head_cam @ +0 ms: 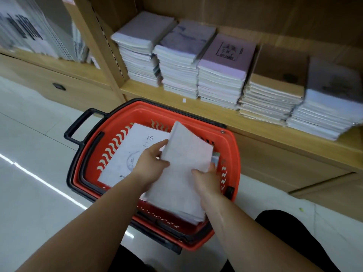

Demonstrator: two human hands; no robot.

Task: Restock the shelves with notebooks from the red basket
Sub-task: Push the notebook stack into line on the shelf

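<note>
A red basket [137,112] with black handles stands on the floor in front of the low wooden shelf [255,122]. Over it, both hands hold a pale stack of notebooks [184,163], tilted up at its far end. My left hand [151,161] grips the stack's left edge, and my right hand [206,177] grips its right side. Below, a white notebook [131,148] printed "10" lies flat in the basket. On the shelf sit several notebook stacks [220,75], white, lilac and brown.
A wooden upright [104,46] separates this shelf bay from a left bay holding standing folders [39,32]. A cabinet with a dark pull [59,86] lies below left. White tiled floor [35,183] spreads to the left. My dark-clothed knee [294,232] is at lower right.
</note>
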